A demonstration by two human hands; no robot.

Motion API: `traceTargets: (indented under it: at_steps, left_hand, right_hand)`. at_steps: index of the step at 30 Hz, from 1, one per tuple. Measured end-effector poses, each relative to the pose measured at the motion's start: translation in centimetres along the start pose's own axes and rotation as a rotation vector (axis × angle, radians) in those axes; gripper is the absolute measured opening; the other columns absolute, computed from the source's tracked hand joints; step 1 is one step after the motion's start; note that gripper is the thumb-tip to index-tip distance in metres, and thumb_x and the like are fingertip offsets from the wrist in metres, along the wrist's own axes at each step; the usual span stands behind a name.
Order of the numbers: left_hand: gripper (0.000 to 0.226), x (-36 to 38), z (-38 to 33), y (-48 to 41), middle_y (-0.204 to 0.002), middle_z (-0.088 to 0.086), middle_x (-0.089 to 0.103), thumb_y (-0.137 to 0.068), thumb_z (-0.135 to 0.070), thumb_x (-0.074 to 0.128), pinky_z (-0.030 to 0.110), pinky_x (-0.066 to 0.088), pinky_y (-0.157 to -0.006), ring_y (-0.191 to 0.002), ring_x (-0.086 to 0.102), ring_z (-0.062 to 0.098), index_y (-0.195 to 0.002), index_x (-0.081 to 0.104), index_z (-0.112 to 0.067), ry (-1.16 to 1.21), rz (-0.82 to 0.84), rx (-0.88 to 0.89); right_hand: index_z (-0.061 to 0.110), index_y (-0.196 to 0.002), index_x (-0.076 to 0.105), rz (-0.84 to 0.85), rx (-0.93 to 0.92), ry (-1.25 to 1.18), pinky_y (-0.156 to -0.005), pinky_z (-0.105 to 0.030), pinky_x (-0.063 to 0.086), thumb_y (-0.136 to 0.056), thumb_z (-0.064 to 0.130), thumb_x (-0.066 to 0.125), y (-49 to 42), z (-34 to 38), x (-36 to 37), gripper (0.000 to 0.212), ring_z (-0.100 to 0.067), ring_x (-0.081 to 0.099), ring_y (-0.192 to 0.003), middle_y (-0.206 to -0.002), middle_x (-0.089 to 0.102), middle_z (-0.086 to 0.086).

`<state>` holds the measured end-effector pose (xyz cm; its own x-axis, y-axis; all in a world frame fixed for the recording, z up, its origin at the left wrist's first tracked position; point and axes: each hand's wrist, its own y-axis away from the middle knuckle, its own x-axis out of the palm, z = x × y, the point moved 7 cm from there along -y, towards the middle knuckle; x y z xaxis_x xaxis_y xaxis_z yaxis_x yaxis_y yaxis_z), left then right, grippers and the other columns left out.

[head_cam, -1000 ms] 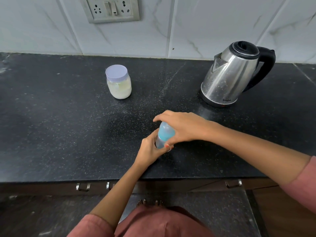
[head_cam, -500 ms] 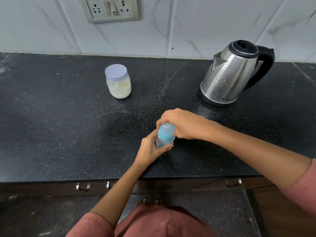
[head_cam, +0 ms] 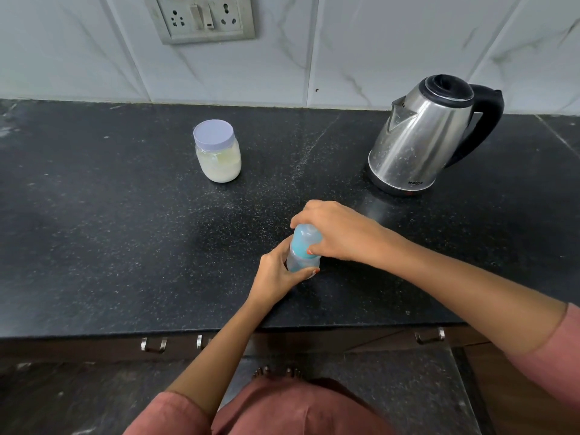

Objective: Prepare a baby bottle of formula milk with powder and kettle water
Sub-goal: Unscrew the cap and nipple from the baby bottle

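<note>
The baby bottle (head_cam: 303, 257) stands upright on the black speckled tabletop (head_cam: 125, 246), near its front edge; the left hand (head_cam: 277, 276) curls round the clear lower body, thumb across the front; the right hand (head_cam: 340, 235) grips the blue cap from above, fingers bent over it; the lidded jar of pale powder (head_cam: 218, 155) stands well apart at the back left; the steel kettle (head_cam: 426, 136) sits back right, near the tiled wall (head_cam: 376, 42).
</note>
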<state>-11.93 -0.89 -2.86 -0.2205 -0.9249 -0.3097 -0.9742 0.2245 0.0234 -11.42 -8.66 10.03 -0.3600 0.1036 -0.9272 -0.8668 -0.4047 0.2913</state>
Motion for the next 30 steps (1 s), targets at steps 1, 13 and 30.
traceTargets:
  at_steps: [1,13,30]
  left_hand:
    - [0.055,0.0,0.0,0.0,-0.100,-0.008,0.067,-0.067,-0.017,0.080,0.026,0.050,-0.086,-0.097,0.062,0.004,-0.117,0.055,-0.015,-0.004,-0.004,0.000]
    - [0.054,0.0,-0.5,0.2,-0.096,-0.021,0.062,-0.068,-0.017,0.080,0.014,0.047,-0.084,-0.095,0.060,-0.005,-0.111,0.051,-0.031,0.011,-0.004,0.002]
    - [0.056,-0.1,-0.3,0.2,-0.098,-0.014,0.065,-0.068,-0.017,0.079,0.022,0.050,-0.087,-0.099,0.061,0.003,-0.117,0.053,-0.026,0.019,0.000,-0.001]
  right_hand:
    - [0.020,-0.119,0.056,0.023,-0.028,-0.030,-0.091,-0.039,0.045,-0.079,0.005,0.059,-0.1,0.2,0.1,0.043,-0.022,0.049,-0.113,-0.121,0.050,-0.002]
    - [0.023,-0.122,0.051,-0.121,0.107,-0.048,-0.078,-0.030,0.037,-0.079,0.042,0.063,0.4,-0.9,-0.8,0.048,-0.020,0.047,-0.114,-0.122,0.051,-0.001]
    - [0.024,-0.130,0.042,-0.096,0.136,0.081,-0.077,-0.032,0.037,-0.080,0.045,0.062,0.5,-0.4,-0.5,0.058,-0.026,0.048,-0.115,-0.126,0.045,-0.002]
